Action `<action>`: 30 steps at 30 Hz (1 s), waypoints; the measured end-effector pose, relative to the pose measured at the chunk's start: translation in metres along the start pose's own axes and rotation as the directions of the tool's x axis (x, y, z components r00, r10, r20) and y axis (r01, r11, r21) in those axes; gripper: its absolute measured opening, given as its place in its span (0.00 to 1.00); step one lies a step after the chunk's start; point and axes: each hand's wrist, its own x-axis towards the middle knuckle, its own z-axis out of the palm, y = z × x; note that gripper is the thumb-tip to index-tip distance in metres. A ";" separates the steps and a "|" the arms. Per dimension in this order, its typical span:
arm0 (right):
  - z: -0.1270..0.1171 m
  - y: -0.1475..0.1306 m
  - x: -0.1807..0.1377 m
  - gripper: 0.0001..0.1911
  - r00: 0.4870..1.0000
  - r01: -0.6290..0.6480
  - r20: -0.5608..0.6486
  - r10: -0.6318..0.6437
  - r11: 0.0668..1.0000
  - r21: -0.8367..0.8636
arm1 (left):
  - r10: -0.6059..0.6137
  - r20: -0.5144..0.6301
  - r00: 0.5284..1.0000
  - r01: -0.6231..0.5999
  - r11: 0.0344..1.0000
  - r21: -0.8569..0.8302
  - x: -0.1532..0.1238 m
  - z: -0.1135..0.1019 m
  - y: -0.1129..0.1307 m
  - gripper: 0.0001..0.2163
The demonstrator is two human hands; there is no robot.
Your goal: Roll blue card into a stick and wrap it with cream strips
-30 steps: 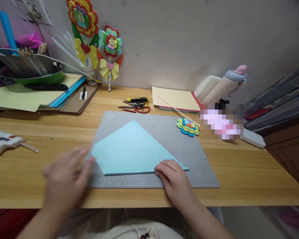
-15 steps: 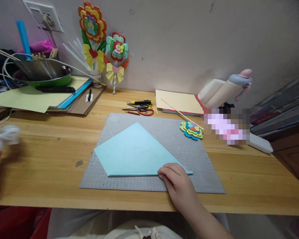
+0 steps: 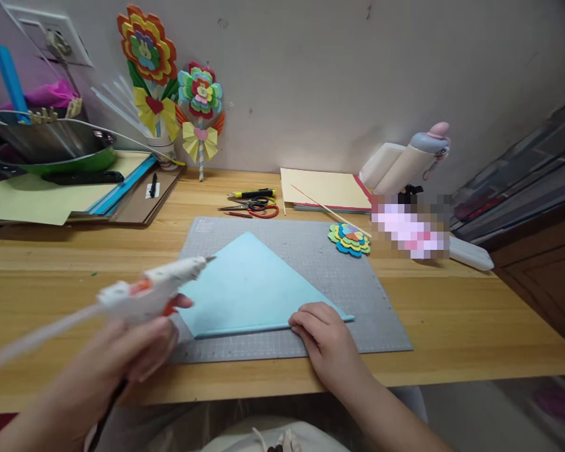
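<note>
A sheet of light blue paper (image 3: 254, 282) lies on the grey cutting mat (image 3: 381, 326), its near edge rolled into a narrow tube. My right hand (image 3: 327, 336) is closed at that rolled edge, right of its middle, with the fingertips pressed on it. My left hand (image 3: 141, 348) grips a white hot glue gun (image 3: 155, 289) with an orange trigger, its nozzle pointing right above the paper's left corner. A glue stick protrudes from the gun's back. Motion blurs the left hand slightly.
Scissors (image 3: 249, 204) and a yellow-black cutter (image 3: 254, 193) lie behind the mat. A layered paper flower (image 3: 351, 240) rests on the mat's far right corner, near a thin stick (image 3: 329, 210). Paper flowers (image 3: 147, 53) stand by the wall. A pan (image 3: 75, 160) sits at the left.
My left hand has come in from the left edge with the glue gun, which now hangs over the paper's left side. My right hand stays on the rolled edge. The view has shifted slightly.
</note>
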 end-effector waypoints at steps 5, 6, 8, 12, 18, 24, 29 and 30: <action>-0.001 0.000 0.002 0.09 1.000 -0.003 0.001 0.003 1.000 -0.009 | 0.202 0.183 0.962 -0.272 0.739 0.616 0.015 0.040 -0.002 0.09; -0.001 0.000 0.002 0.09 1.000 -0.005 0.002 0.005 1.000 -0.009 | 0.204 0.213 0.956 -0.294 0.715 0.634 0.017 0.045 -0.002 0.09; 0.000 0.001 0.002 0.09 1.000 -0.012 0.004 0.012 1.000 -0.011 | 0.162 0.242 0.957 -0.282 0.721 0.632 0.019 0.053 0.000 0.10; 0.000 0.001 0.001 0.09 1.000 -0.009 0.003 0.009 1.000 -0.009 | 0.023 0.228 0.973 -0.164 0.765 0.622 0.022 0.068 0.010 0.10; -0.002 -0.001 0.002 0.09 1.000 -0.002 0.008 0.002 1.000 -0.006 | 0.080 0.280 0.957 -0.259 0.675 0.691 0.035 0.086 0.016 0.18; -0.001 0.000 0.001 0.10 1.000 -0.005 0.014 0.005 1.000 -0.001 | 0.035 0.277 0.960 -0.230 0.661 0.714 0.039 0.088 0.014 0.18; -0.002 0.000 0.001 0.10 1.000 -0.006 0.011 0.006 1.000 -0.002 | 0.045 0.229 0.972 -0.212 0.578 0.788 0.036 0.080 0.012 0.20; -0.002 0.000 0.001 0.09 1.000 -0.006 0.011 0.006 1.000 -0.003 | 0.047 0.224 0.974 -0.210 0.567 0.796 0.035 0.079 0.012 0.20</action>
